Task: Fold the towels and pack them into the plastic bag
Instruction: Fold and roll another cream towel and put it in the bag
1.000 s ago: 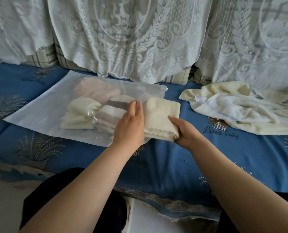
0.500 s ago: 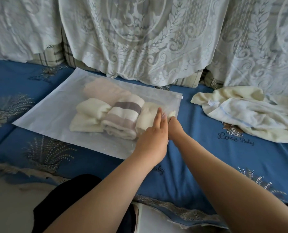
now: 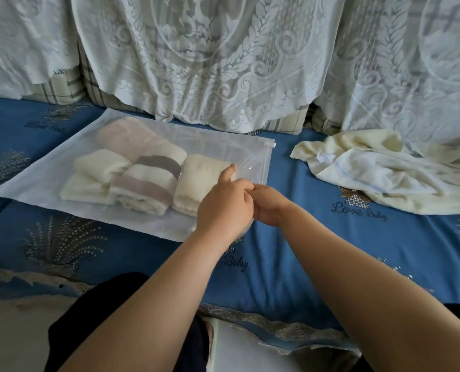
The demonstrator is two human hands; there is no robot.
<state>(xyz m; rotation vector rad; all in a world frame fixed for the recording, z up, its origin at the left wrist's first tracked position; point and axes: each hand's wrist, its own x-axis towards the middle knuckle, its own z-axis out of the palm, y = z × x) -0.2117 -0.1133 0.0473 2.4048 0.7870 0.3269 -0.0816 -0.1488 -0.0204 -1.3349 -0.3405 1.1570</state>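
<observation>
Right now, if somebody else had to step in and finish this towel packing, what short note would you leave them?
Left hand: fingers curled at the open end of the frosted plastic zip bag, apparently pinching it.
Right hand: beside it at the same edge; grip hidden.
Done: folded cream towel and grey-striped folded towel lie inside with other folded ones.
Left: crumpled cream and white towels on the blue bedspread need folding and packing.

Folded towels (image 3: 143, 181) inside plastic bag (image 3: 35, 181)
</observation>
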